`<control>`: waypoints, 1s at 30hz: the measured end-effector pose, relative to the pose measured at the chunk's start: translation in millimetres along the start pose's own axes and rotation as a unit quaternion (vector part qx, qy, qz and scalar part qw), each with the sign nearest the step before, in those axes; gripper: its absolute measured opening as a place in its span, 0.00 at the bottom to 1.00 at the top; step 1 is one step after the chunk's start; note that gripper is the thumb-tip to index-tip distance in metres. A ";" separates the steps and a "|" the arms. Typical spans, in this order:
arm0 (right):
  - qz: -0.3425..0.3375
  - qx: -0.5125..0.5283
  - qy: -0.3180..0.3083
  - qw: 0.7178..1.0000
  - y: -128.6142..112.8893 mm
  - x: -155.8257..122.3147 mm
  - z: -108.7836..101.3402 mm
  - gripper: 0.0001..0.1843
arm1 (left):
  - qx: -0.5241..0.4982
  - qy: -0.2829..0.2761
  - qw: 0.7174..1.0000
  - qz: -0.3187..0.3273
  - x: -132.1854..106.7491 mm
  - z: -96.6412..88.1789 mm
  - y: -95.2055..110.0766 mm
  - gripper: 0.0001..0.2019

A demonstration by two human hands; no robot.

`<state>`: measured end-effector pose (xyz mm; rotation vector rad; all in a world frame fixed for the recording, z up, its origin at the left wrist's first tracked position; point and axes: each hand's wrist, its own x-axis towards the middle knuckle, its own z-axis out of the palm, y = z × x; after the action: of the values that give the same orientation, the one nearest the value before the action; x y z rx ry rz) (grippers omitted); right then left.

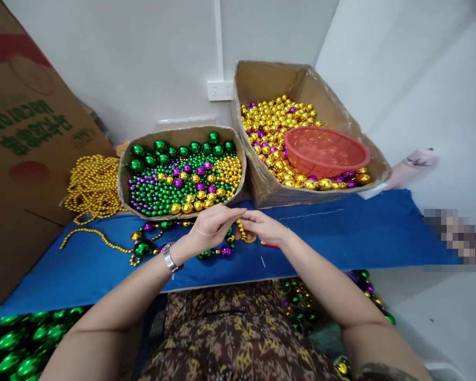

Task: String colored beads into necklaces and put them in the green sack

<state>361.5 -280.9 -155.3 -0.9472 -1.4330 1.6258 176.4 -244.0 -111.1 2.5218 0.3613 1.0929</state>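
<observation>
My left hand point(212, 225) and my right hand point(264, 225) meet at the fingertips above the front of the table, both closed in a pinch. From the right fingers hangs a short string of small gold beads point(241, 231). A thin pale thread point(206, 233) crosses the left hand; what its fingertips pinch is too small to make out. Beneath and left of the hands lies a bead garland with a large green ball point(143, 248) and a purple ball point(226, 251). Something red point(269, 244) shows partly under my right hand.
Behind the hands stands a low cardboard tray point(122, 182) of green, purple and gold beads. A taller box point(269, 198) holds gold balls and a red plastic basket point(327, 151). Gold bead strands point(93, 188) and a large carton point(27, 159) are left, on blue cloth point(381, 233).
</observation>
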 end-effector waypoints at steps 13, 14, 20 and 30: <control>-0.016 -0.018 0.108 0.994 -0.2 -7.3 7.0 0.21 | 0.108 0.031 0.993 -0.044 -16.7 6.9 -17.2 0.09; -0.019 -0.023 0.108 0.994 -0.3 -8.3 6.6 0.21 | 0.128 0.022 0.990 -0.048 -19.6 5.7 -19.8 0.09; -0.051 -0.054 0.149 0.986 8.1 -14.4 -5.5 0.20 | 0.137 0.012 0.978 -0.159 -40.6 -10.3 -29.5 0.12; 0.017 -0.031 0.185 0.982 31.5 -2.3 3.9 0.14 | -0.406 0.140 0.839 -0.335 -26.8 -6.8 -9.1 0.14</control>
<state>357.0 -287.3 -186.1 -1.2416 -1.2210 1.3457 152.7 -244.2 -128.0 1.3243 0.6301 1.0100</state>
